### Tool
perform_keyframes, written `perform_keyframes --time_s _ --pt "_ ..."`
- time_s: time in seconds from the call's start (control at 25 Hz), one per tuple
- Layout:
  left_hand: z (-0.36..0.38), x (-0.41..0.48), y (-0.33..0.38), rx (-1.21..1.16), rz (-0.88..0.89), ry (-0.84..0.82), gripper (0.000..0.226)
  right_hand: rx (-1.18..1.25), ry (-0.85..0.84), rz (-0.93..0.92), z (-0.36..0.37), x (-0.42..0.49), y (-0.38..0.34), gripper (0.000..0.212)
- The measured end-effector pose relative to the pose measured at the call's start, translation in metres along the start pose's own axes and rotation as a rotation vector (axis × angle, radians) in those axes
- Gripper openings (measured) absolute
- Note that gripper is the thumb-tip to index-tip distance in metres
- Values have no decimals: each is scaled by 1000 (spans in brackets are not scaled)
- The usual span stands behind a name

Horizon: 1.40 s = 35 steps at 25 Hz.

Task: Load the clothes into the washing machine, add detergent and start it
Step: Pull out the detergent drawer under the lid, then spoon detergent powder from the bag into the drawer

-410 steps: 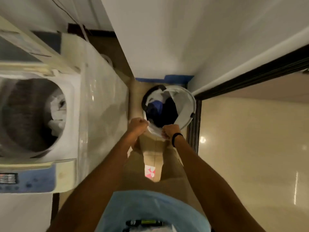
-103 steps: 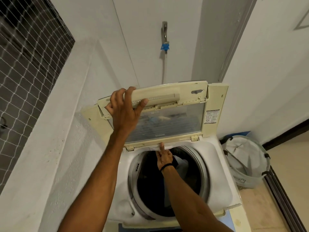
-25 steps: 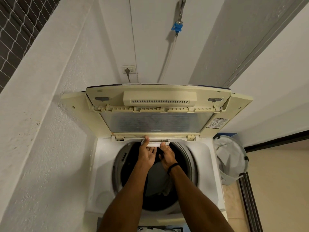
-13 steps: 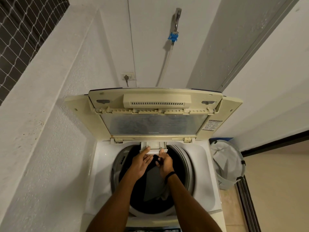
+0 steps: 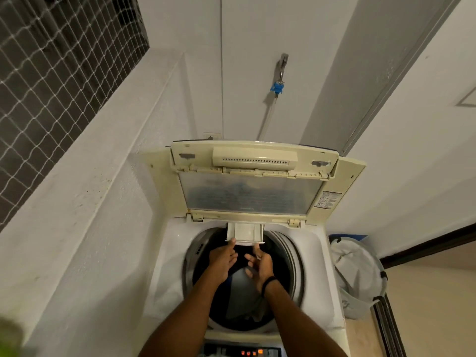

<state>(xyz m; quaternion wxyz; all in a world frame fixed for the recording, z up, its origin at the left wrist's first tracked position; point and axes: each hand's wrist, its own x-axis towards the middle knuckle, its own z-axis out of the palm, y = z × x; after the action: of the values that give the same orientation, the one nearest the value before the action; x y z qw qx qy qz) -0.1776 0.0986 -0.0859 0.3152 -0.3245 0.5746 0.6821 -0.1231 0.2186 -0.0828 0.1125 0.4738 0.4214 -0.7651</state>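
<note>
A top-loading washing machine (image 5: 164,256) stands below me with its cream lid (image 5: 247,176) folded up against the back wall. Grey and dark clothes (image 5: 240,295) lie in the drum. A small cream detergent drawer (image 5: 244,233) sticks out from the back rim over the drum. My left hand (image 5: 221,258) reaches up with its fingertips touching the drawer's front left corner. My right hand (image 5: 258,262) hovers just below the drawer's right end, fingers spread and loose, holding nothing.
A white laundry basket (image 5: 356,274) stands on the floor right of the machine. The control panel (image 5: 247,353) with orange lights shows at the bottom edge. A tap with a blue fitting (image 5: 278,86) hangs on the back wall. A netted window (image 5: 51,68) is at left.
The detergent drawer has slid further out over the drum. Both hands have drawn back toward me with it, and the right hand has loosened its hold.
</note>
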Motion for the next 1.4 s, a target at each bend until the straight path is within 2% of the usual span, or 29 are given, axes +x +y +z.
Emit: perform_keyframes --time_s 0.24,0.6,0.84,1.0,1.12,1.24,1.32,1.4 --pt "-26 -54 -2 -53 25 14 48 21 -23 -56 -9 -38 3 37" --pt "-54 -171 -10 -148 190 279 24 -67 -240 -56 -1 -84 15 39" --pt "-105 -283 -5 -189 550 453 19 -172 -543 -34 54 -149 29 40" --pt "-152 -366 1 -169 809 633 12 -309 -757 -91 103 -222 39 20" --pt "-196 -412 8 -118 1008 778 10 -451 -899 -258 137 -283 32 19" --pt "-251 -449 11 36 1154 1053 11 -579 -1055 -522 173 -340 24 16" --pt "-293 -462 9 267 1126 1291 11 -681 -1152 -760 201 -374 23 12" --pt "-331 -461 5 493 980 1434 18 -867 -1158 -1109 236 -399 33 8"
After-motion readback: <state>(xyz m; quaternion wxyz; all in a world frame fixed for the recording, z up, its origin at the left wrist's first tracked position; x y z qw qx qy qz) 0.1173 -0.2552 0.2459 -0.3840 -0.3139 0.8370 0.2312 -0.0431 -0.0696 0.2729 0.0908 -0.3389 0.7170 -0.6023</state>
